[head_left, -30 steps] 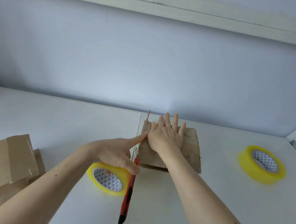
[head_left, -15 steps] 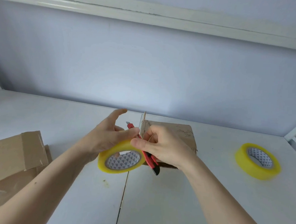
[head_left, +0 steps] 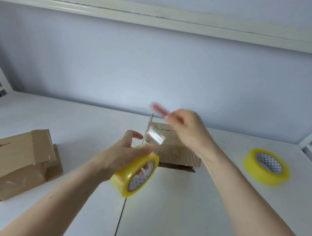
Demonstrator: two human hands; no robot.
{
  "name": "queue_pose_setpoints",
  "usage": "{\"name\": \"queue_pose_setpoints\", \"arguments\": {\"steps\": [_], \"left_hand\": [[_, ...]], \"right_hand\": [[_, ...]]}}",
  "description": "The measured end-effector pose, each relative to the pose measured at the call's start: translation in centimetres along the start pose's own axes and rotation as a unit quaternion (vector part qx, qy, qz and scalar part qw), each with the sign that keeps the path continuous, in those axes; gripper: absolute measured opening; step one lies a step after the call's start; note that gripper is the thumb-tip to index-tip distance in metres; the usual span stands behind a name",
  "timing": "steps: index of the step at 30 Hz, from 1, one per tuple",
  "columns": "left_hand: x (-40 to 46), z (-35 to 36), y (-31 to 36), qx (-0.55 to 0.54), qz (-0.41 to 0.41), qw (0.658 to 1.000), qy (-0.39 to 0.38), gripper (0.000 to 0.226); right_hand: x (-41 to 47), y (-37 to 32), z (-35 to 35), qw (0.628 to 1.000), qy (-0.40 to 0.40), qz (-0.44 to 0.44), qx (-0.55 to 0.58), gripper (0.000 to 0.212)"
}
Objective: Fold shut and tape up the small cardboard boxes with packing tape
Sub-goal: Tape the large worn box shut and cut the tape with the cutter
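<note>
Holding a yellow tape roll [head_left: 135, 171] up off the white table [head_left: 182, 210], the left hand [head_left: 120, 157] is gripping it with the thumb and fingers curled over its rim. A clear strip of tape [head_left: 155, 137] is stretching from the top of that roll, just past the left fingertips, over to the small cardboard box [head_left: 177, 150]. The box is lying flat on the table between the two hands, a little farther away than the left hand and partly under the right wrist. The right hand [head_left: 185, 127] is hanging above the box with its fingers curled round a red cutter [head_left: 159, 110]. The cutter is sticking out to the left of that hand and is looking blurry, so its blade cannot be made out. A second yellow tape roll [head_left: 266, 166] is lying flat on the table, well off to the right of the right arm. Some brown cardboard boxes [head_left: 21, 162] are sitting in a pile far out to the left of the left arm.
</note>
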State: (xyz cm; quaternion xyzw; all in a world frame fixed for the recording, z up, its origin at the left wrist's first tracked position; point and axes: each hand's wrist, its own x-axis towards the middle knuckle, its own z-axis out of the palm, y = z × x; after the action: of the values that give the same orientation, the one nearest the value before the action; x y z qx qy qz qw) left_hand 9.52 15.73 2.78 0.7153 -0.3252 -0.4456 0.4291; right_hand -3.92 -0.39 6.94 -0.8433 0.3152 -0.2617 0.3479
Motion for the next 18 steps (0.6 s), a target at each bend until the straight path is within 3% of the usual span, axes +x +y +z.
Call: {"name": "queue_pose_setpoints", "arguments": {"steps": [2, 6, 8, 12, 16, 18], "left_hand": [[-0.8, 1.2, -1.2, -0.006, -0.018, 1.000, -0.023, 0.048], [-1.5, 2.3, -1.9, -0.104, -0.018, 0.994, -0.024, 0.050], [-1.4, 2.4, -1.0, -0.134, 0.002, 0.991, -0.012, 0.053], [-1.1, 2.3, 0.1, -0.155, 0.023, 0.987, 0.029, 0.058], [-1.1, 2.5, 0.2, -0.153, 0.033, 0.986, 0.055, 0.060], [-1.2, 2.7, 0.1, -0.151, 0.041, 0.986, 0.054, 0.059]], "right_hand": [[1.8, 0.4, -2.8, 0.998, 0.051, 0.002, -0.031, 0.029], [2.8, 0.6, -4.1, 0.994, -0.064, 0.011, -0.085, 0.030], [1.9, 0.3, -2.6, 0.991, -0.113, 0.028, -0.057, 0.037], [0.0, 0.5, -0.6, 0.968, -0.202, 0.144, 0.048, 0.063], [-0.5, 1.0, 0.7, 0.957, -0.209, 0.189, 0.073, 0.072], [-0.6, 1.3, 1.4, 0.952, -0.205, 0.213, 0.080, 0.068]]}}
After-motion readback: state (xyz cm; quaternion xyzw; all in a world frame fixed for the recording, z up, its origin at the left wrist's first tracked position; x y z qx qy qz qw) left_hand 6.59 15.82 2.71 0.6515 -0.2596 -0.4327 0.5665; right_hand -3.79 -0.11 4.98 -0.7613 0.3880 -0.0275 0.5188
